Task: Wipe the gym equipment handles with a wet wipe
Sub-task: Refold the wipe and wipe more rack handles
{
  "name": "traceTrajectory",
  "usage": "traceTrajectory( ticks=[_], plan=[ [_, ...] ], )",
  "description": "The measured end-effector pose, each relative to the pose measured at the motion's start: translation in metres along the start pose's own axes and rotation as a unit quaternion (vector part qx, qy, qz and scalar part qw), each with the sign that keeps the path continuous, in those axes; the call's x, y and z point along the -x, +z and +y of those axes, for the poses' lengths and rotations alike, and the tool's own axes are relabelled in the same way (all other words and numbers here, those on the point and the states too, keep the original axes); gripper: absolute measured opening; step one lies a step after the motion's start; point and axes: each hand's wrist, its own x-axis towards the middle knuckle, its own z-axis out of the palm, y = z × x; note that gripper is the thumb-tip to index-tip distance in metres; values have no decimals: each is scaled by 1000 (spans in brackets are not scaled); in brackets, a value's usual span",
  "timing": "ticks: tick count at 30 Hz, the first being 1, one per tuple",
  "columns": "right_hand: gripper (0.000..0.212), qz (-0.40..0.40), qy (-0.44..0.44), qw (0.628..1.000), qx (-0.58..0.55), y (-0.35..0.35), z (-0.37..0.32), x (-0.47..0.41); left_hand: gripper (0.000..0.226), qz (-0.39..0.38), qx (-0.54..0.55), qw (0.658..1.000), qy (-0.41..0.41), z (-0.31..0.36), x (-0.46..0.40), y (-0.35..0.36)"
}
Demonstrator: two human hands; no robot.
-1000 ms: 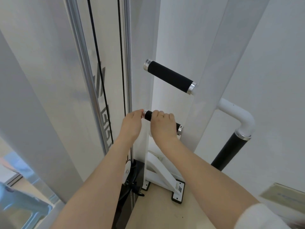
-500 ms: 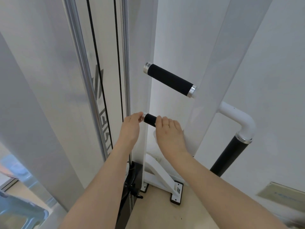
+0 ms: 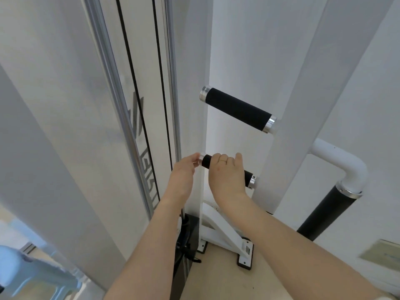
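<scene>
Two black foam handles with silver end caps span the gap between white uprights. The upper handle (image 3: 237,110) is bare. My right hand (image 3: 227,176) wraps over the middle of the lower handle (image 3: 206,162), fingers curled across its top. A short black stretch shows at either side of the hand. My left hand (image 3: 184,176) pinches the silver cap at the handle's left end. No wet wipe shows; anything under my right palm is hidden.
A third black grip (image 3: 326,211) hangs from a white bent tube (image 3: 346,163) at the right. Black cables (image 3: 134,83) and chrome guide rods run up the left. A white base bracket (image 3: 223,232) sits on the floor below, and a blue stool (image 3: 32,271) stands at the lower left.
My right hand slid right along the lower handle, then back left to its middle. My left hand stayed at the left end cap.
</scene>
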Motion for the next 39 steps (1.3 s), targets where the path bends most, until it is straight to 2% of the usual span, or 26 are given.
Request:
traceTrajectory(
  ticks=[2,5,7,8,11,14,17,19,21,22,23,24,26,27,28,30,34,35,39],
  plan=[
    [44,-5,-4,998,61,4,18,17,32,18,14,1000,-10,-3,3,1],
    [49,-15,-36,990,135,8,23,37,36,9,-51,998,38,-11,1,-4],
    [46,4,30,995,92,9,9,25,51,4,-100,994,32,-10,-3,-7],
    [42,42,51,996,63,11,0,13,54,4,-102,995,23,-9,-6,-8],
    [29,69,5,998,-12,20,-20,-10,48,-7,-70,997,39,-8,-4,-7],
    [32,114,-20,992,-53,28,-9,-5,40,-21,-24,998,62,-13,1,-4],
    [33,265,-47,960,-75,40,19,17,36,-9,-19,999,43,-11,0,1],
    [31,317,-52,930,-179,36,23,36,36,-8,-34,999,32,-8,-3,6],
    [34,264,-7,895,-359,23,12,55,34,-13,-46,999,21,-3,-5,9],
    [34,202,34,870,-448,20,4,62,29,-12,-56,998,17,-2,-6,9],
    [31,118,96,830,-537,18,-3,66,23,-9,-65,998,15,0,-7,9],
    [27,21,190,746,-638,17,-7,65,24,-10,-76,997,20,2,-7,9],
    [18,-117,411,467,-774,17,-12,52,26,-10,-92,995,32,2,-8,10],
    [16,-145,481,354,-789,19,-13,42,25,-8,-91,995,35,1,-8,10],
    [13,-147,520,288,-791,19,-13,31,26,-3,-79,996,29,0,-7,10],
    [17,-122,530,193,-817,16,-13,10,32,5,-49,999,18,-2,-5,8],
    [32,-27,368,-57,-928,13,-8,6,37,-15,-32,999,33,-4,0,5],
    [34,-17,347,-82,-934,14,-5,13,38,-16,-28,999,32,-4,1,5],
    [38,33,286,-135,-948,23,3,30,38,-13,-30,999,36,-4,0,7]
  ],
)
